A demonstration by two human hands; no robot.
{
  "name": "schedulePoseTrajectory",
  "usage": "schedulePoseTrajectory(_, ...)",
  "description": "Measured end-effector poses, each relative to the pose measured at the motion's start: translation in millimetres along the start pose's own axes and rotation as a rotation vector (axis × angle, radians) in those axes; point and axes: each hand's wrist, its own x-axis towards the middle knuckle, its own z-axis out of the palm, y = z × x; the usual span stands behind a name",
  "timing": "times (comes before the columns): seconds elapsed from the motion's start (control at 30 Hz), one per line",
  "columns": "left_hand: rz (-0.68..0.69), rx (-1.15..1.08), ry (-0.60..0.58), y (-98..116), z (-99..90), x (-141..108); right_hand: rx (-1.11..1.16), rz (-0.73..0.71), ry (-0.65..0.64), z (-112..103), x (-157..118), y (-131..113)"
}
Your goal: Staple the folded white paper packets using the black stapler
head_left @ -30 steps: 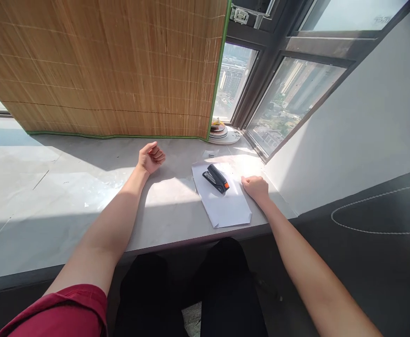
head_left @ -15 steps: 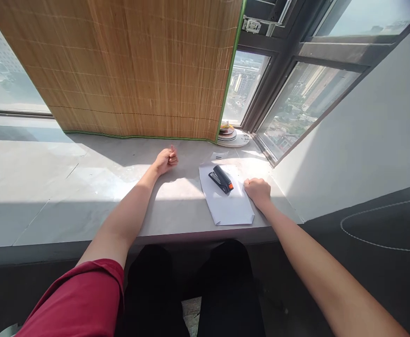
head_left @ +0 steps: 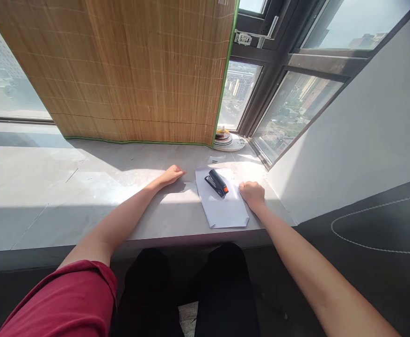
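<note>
A black stapler point(head_left: 217, 183) with an orange end lies on white sheets of paper point(head_left: 227, 213), whose near corners curl. To the left of the paper, my left hand point(head_left: 173, 174) is closed above the sill, one fingertip pointing toward the sheets, and nothing shows in it. On the other side my right hand point(head_left: 252, 194) rests as a fist right beside the paper's edge, holding nothing visible. Just behind the sheets is a small clear packet point(head_left: 216, 159) with dark strips that look like staples.
The pale window sill point(head_left: 96, 220) carries all this. A bamboo blind point(head_left: 138, 70) with green edging hangs over its back. Stacked plates point(head_left: 227, 142) stand in the corner by the window frame point(head_left: 275, 61). A white wall point(head_left: 348, 126) bounds the right, with a beaded cord point(head_left: 333, 227) looping nearby.
My left hand has turned over and come down a little, moving right toward the paper. My right hand keeps its place beside the sheets. The whole view has shifted slightly.
</note>
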Motion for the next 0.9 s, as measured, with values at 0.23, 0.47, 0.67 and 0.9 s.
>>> schedulePoseTrajectory(0.23, -0.067, 0.088, -0.211, 7, -1.0, -42, 0.007, -0.001, 0.004, 0, 0, 0)
schedulePoseTrajectory(0.47, -0.069, -0.355, -0.464, 27, 4.7, -55, -0.007, 0.008, -0.007, -1, 0, -1)
schedulePoseTrajectory(0.67, -0.112, -0.677, -1.069, 62, 66.6, -90, 0.001, 0.027, -0.030, 0, 1, -2)
schedulePoseTrajectory(0.9, 0.054, -0.540, -1.785, 93, 124.6, -123, -0.030, 0.035, -0.024, 0, 1, -3)
